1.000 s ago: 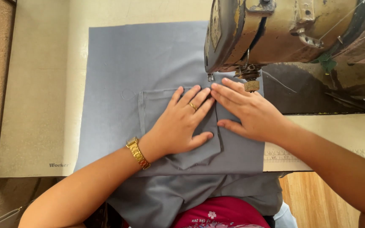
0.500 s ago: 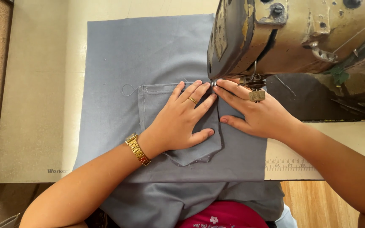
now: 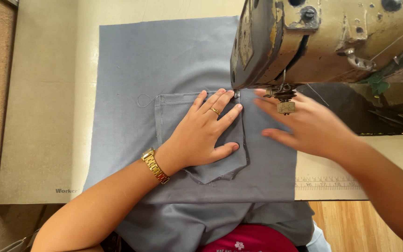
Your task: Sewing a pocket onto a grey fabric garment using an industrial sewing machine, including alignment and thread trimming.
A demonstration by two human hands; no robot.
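Note:
A grey-blue fabric panel [image 3: 164, 65] lies flat on the sewing table, with a pointed patch pocket [image 3: 173, 116] on top of it. My left hand [image 3: 204, 130], with a gold ring and a gold wristwatch [image 3: 155, 165], presses flat on the pocket, fingers spread toward the needle. My right hand [image 3: 304, 126] lies flat on the fabric just right of the pocket's edge, blurred, under the worn sewing machine head [image 3: 323, 42]. The presser foot [image 3: 237, 94] sits at the pocket's upper right corner, touching my left fingertips.
The beige table top [image 3: 47, 93] extends left of the fabric. A printed ruler strip [image 3: 332, 184] runs along the front edge at right. The machine's dark bed [image 3: 346, 107] lies behind my right hand. Fabric hangs over the table edge onto my lap.
The fabric and pocket have slid away under the machine head, so the needle stands at the pocket's top right corner. My right hand has pulled slightly to the right.

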